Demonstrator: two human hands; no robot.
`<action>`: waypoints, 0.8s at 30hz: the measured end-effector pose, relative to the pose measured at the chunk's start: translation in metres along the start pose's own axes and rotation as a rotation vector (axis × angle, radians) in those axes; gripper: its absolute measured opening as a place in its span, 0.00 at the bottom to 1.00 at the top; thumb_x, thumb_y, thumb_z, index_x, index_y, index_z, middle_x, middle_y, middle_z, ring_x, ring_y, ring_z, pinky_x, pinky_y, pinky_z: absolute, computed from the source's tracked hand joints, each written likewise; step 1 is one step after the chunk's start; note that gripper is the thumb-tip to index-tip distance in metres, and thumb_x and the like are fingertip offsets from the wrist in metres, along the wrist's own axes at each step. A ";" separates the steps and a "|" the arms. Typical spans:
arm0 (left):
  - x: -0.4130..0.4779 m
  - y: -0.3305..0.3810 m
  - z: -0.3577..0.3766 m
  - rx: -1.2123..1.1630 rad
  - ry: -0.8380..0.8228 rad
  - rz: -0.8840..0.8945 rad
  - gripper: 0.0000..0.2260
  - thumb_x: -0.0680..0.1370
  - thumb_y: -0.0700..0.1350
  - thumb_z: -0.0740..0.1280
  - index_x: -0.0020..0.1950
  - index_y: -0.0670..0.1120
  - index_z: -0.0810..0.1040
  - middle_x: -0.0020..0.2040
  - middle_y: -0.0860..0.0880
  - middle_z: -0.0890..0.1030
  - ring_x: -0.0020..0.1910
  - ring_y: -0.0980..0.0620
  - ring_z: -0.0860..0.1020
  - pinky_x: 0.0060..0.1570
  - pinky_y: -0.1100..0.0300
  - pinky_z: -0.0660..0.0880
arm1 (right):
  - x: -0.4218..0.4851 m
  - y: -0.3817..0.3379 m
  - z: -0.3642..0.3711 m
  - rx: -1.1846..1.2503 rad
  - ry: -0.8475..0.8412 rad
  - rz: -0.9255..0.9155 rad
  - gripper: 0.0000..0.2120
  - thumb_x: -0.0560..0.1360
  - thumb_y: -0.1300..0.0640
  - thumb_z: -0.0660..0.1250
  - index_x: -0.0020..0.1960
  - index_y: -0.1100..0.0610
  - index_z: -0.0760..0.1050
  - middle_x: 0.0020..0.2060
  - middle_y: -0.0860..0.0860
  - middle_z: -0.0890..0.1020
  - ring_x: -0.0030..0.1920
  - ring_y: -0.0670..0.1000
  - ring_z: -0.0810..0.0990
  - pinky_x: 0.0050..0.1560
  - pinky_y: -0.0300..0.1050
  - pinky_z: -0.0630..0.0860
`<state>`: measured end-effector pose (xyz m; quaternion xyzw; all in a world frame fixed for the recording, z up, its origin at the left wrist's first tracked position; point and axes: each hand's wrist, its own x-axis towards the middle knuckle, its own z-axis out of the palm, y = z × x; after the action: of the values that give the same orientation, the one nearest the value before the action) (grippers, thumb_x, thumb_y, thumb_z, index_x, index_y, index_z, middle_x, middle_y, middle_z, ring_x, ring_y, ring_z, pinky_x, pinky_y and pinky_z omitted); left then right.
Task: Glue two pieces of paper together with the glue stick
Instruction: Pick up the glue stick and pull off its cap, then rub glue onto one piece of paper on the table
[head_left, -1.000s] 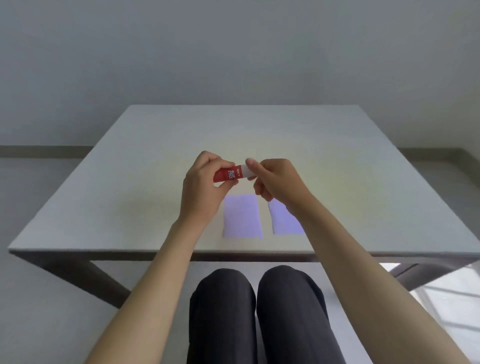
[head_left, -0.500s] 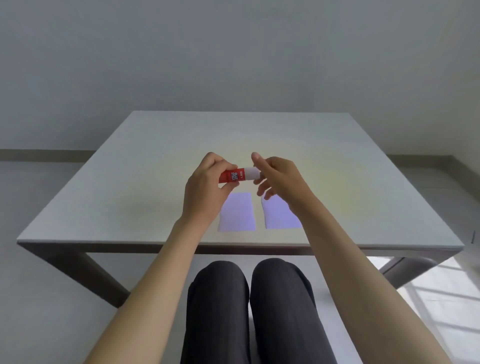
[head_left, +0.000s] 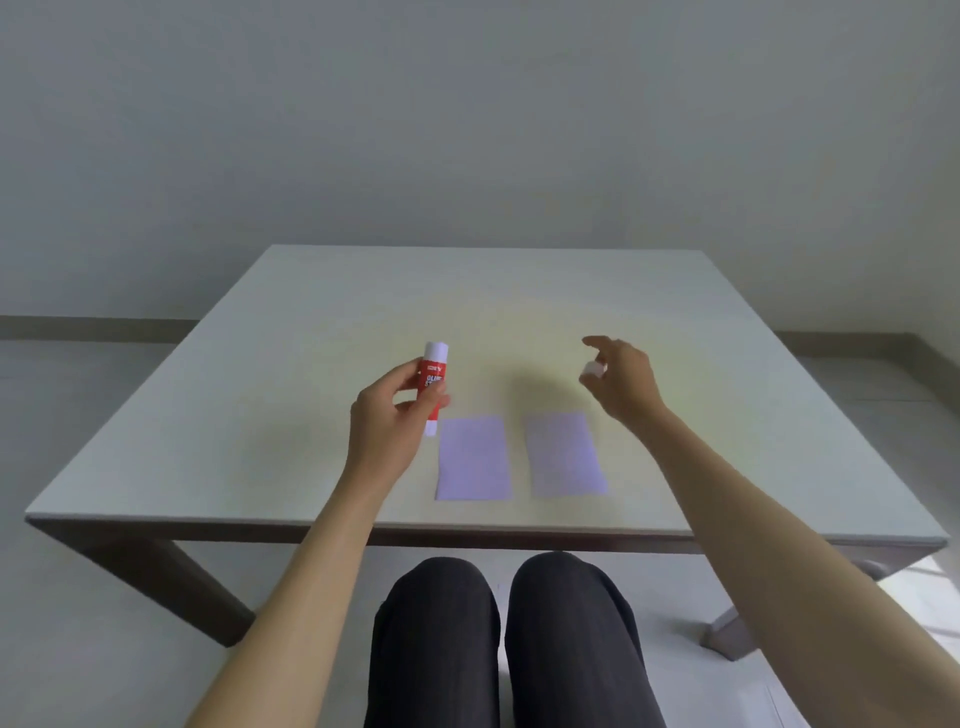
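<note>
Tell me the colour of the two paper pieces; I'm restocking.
Pale lilac, both paper pieces alike, seen in the head view lying flat on the table.

Red-and-white plastic glue stick; small white cap; two plain lilac paper rectangles; pale grey tabletop; dark charcoal trousers.

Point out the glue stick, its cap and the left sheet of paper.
glue stick (head_left: 432, 378): head view, on the red label of the body.
cap (head_left: 593, 369): head view, on the white cap held in the right fingers.
left sheet (head_left: 474, 457): head view, on the middle of the sheet.
</note>
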<state>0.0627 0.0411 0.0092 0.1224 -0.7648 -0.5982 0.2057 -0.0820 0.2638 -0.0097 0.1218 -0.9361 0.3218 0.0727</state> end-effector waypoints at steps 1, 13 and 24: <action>0.000 0.000 0.001 -0.017 -0.013 -0.022 0.08 0.76 0.44 0.68 0.53 0.54 0.79 0.47 0.56 0.81 0.44 0.55 0.84 0.46 0.60 0.77 | -0.002 0.004 0.005 -0.017 -0.013 -0.014 0.21 0.72 0.66 0.62 0.65 0.61 0.71 0.53 0.63 0.79 0.54 0.62 0.77 0.52 0.47 0.71; -0.003 0.019 0.021 -0.383 0.186 -0.152 0.08 0.65 0.47 0.76 0.40 0.47 0.81 0.46 0.47 0.84 0.54 0.45 0.81 0.63 0.49 0.73 | -0.038 -0.038 -0.002 0.227 0.031 -0.145 0.27 0.72 0.53 0.70 0.69 0.54 0.67 0.58 0.57 0.75 0.46 0.54 0.79 0.45 0.38 0.74; -0.004 0.032 0.037 -0.528 0.106 -0.172 0.05 0.69 0.43 0.75 0.40 0.47 0.80 0.44 0.48 0.83 0.54 0.45 0.81 0.63 0.50 0.72 | -0.078 -0.108 0.008 1.265 -0.405 0.341 0.19 0.80 0.48 0.57 0.38 0.61 0.72 0.23 0.49 0.69 0.19 0.45 0.61 0.19 0.35 0.61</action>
<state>0.0507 0.0829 0.0323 0.1602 -0.5576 -0.7847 0.2184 0.0222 0.1903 0.0307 0.0495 -0.5694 0.7845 -0.2405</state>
